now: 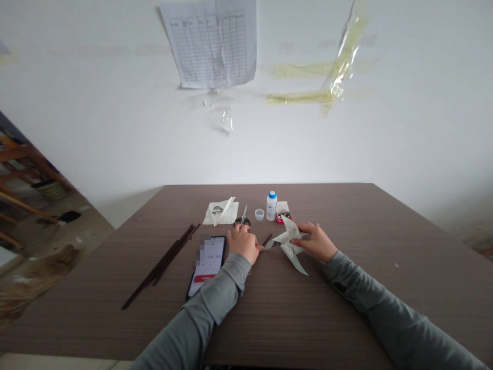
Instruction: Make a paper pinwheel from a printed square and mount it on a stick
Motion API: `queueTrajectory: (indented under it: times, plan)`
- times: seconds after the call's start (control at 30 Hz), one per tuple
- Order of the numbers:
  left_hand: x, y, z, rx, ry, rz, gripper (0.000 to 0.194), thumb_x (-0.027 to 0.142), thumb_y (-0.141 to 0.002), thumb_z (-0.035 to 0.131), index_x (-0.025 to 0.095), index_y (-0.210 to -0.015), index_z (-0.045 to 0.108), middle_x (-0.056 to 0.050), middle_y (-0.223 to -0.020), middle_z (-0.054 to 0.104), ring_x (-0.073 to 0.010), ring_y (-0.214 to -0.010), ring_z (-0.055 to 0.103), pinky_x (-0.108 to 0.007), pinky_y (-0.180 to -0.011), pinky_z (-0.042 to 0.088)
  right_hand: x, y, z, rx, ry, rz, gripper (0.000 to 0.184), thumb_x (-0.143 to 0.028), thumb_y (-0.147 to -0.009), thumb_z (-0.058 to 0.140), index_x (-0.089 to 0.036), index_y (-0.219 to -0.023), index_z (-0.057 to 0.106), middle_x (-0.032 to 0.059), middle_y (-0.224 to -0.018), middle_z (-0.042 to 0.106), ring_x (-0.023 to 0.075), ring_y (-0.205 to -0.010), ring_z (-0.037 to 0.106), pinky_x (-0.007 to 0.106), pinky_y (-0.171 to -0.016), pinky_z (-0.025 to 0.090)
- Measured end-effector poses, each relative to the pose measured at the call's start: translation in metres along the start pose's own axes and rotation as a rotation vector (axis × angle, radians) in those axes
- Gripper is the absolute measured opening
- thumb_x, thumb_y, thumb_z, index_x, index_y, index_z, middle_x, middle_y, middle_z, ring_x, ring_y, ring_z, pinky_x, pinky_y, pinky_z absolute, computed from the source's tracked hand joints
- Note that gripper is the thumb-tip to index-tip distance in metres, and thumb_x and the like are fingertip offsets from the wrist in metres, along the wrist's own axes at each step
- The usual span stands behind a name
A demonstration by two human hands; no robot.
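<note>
A pinwheel (287, 245) folded from printed paper, with pointed blades, is pinched at its right side by my right hand (316, 242). My left hand (244, 243) is low over the table, fingers curled and closed at the lower end of a short dark stick (267, 239). One blade tip of the pinwheel reaches close to those left fingertips; whether they touch it I cannot tell. Just beyond my left hand lie scissors (243, 218) with dark handles. A phone (208, 262) showing a timer lies left of my left wrist, partly covered by the sleeve.
Several long dark sticks (165, 262) lie at the left. Further back are folded printed papers (221, 211), a small clear cup (259, 214), a white bottle (271, 207) with a blue cap and a small red-and-white box (284, 209). A wall stands behind the table (385, 231).
</note>
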State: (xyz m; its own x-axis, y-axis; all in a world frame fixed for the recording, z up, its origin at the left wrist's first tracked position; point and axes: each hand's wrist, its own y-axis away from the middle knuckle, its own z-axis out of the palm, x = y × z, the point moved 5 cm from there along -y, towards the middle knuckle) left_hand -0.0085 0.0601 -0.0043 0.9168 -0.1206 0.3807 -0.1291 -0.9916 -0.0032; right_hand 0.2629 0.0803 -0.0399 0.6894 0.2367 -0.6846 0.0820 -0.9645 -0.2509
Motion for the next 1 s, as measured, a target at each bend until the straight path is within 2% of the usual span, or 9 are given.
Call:
queueTrajectory:
  times: [0.1, 0.27, 0.53, 0.7, 0.87, 1.0]
  plan:
    - [0.006, 0.003, -0.004, -0.045, -0.063, -0.026, 0.013, 0.023, -0.105, 0.103, 0.026, -0.094, 0.099, -0.013, -0.181, 0.081, -0.0475, -0.184, 0.058, -0.081, -0.156, 0.043, 0.004, -0.002, 0.0, -0.065, -0.004, 0.046, 0.03, -0.039, -0.082, 0.103, -0.029, -0.11, 0.101, 0.0134, -0.133, 0.101, 0.0526, -0.138, 0.09, 0.097, -0.144, 0.041]
    - [0.01, 0.005, -0.007, -0.066, -0.091, -0.056, 0.01, 0.023, -0.109, 0.101, 0.026, -0.1, 0.097, -0.011, -0.186, 0.076, -0.0449, -0.184, 0.057, -0.08, -0.157, 0.042, 0.007, -0.003, 0.001, -0.076, -0.016, 0.039, 0.031, -0.04, -0.082, 0.102, -0.029, -0.11, 0.101, 0.014, -0.132, 0.1, 0.055, -0.14, 0.089, 0.103, -0.146, 0.033]
    - [0.0, 0.007, -0.007, -0.014, -0.08, -0.046, 0.004, 0.027, -0.111, 0.099, 0.028, -0.113, 0.097, -0.012, -0.182, 0.077, -0.0443, -0.176, 0.059, -0.079, -0.152, 0.045, 0.012, -0.003, 0.003, -0.076, -0.015, 0.026, 0.028, -0.043, -0.082, 0.1, -0.029, -0.106, 0.1, 0.0149, -0.133, 0.1, 0.0533, -0.14, 0.088, 0.1, -0.145, 0.034]
    - [-0.007, 0.012, -0.013, -0.012, -0.089, -0.024, 0.013, 0.023, -0.109, 0.1, 0.031, -0.12, 0.1, -0.011, -0.184, 0.076, -0.0461, -0.178, 0.057, -0.082, -0.151, 0.045, 0.013, -0.004, 0.002, -0.08, 0.006, 0.042, 0.026, -0.045, -0.085, 0.1, -0.029, -0.106, 0.1, 0.0147, -0.136, 0.1, 0.0535, -0.143, 0.087, 0.1, -0.146, 0.033]
    - [-0.005, 0.023, -0.023, -0.034, -0.075, -0.036, 0.018, 0.018, -0.106, 0.102, 0.034, -0.114, 0.103, -0.009, -0.184, 0.08, -0.0466, -0.182, 0.058, -0.084, -0.155, 0.04, 0.016, -0.005, 0.002, -0.105, -0.005, 0.033, 0.028, -0.051, -0.092, 0.099, -0.028, -0.108, 0.1, 0.0159, -0.136, 0.1, 0.0527, -0.142, 0.087, 0.1, -0.148, 0.028]
    - [-0.002, 0.027, -0.027, -0.055, -0.049, -0.064, 0.019, 0.012, -0.105, 0.099, 0.031, -0.103, 0.102, -0.008, -0.182, 0.081, -0.0444, -0.182, 0.057, -0.082, -0.158, 0.034, 0.014, -0.006, 0.002, -0.114, 0.002, 0.033, 0.029, -0.053, -0.091, 0.1, -0.029, -0.107, 0.1, 0.0151, -0.134, 0.1, 0.0518, -0.14, 0.088, 0.099, -0.147, 0.031]
